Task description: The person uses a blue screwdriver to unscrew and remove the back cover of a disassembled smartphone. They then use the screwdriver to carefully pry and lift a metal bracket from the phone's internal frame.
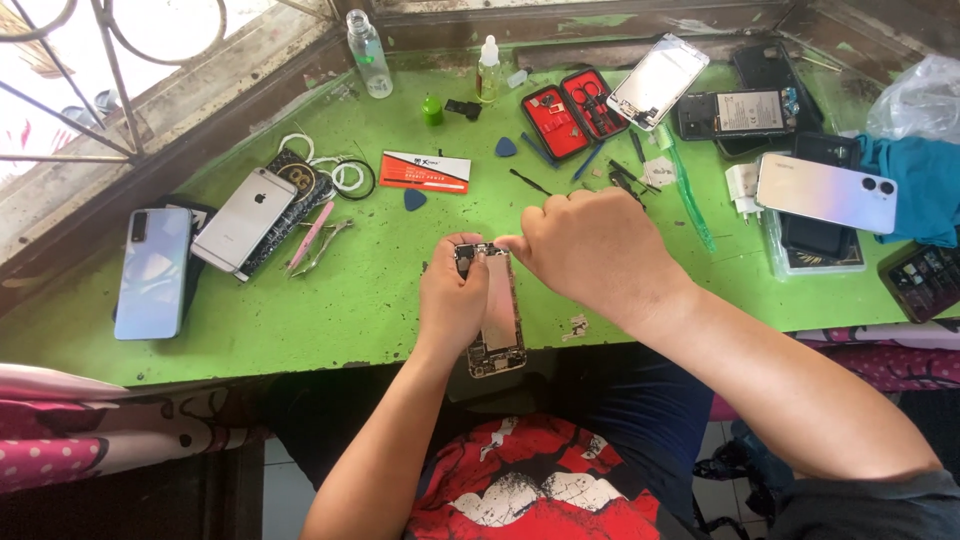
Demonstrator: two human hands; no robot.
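Gripping the opened phone (497, 315) in the left hand (452, 300), the clenched right hand (590, 250) picks at its top edge; steady, fine fingertip work seems called for.

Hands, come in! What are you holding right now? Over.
Left hand grips opened phone by its side. Right hand pinches at its top end. Nothing between them; tweezers lie off left.

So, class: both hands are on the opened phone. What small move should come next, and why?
Probably keep the left hand steadying the opened phone while the right hand eases the top corner part free, since its fingers already pinch there near the camera end.
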